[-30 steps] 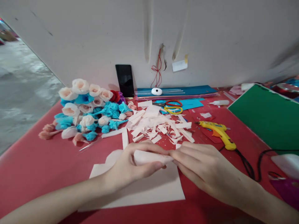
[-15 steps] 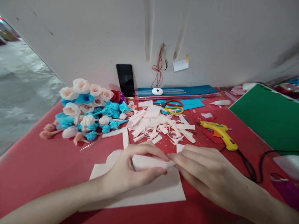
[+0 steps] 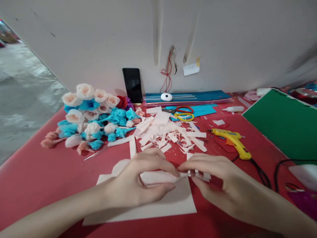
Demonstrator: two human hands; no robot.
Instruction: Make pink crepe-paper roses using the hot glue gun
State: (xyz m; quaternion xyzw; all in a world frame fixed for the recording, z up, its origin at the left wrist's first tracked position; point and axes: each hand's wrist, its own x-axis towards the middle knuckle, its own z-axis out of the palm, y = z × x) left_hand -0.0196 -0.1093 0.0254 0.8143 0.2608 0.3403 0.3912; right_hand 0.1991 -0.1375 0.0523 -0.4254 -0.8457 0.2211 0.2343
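Observation:
A pale piece of paper [image 3: 158, 177], rolled and narrowing to a twisted tip at its right end, lies in my left hand [image 3: 138, 178]. The fingers arch over it from above while the thumb presses along the near side. At the twisted tip is my right hand [image 3: 220, 178], its thumb and index finger spread apart on either side of it. Whether these fingers touch the tip, I cannot tell. Beneath both hands a flat pale sheet [image 3: 173, 205] rests on the red tabletop [image 3: 49, 185]; a smaller rounded piece [image 3: 120, 167] lies at its far edge.
Beyond my hands are pale paper scraps [image 3: 170, 132] and scissors [image 3: 183, 112]. Paper flowers [image 3: 91, 115] cluster left. At right lie a yellow glue gun [image 3: 232, 140] with its cable and a green board [image 3: 284, 125]. A phone [image 3: 132, 85] leans against the wall.
My right hand's fingers have gone from pinched together on the twisted tip to spread apart, with the thumb lower. The left hand keeps its hold on the paper, its thumb slightly shifted.

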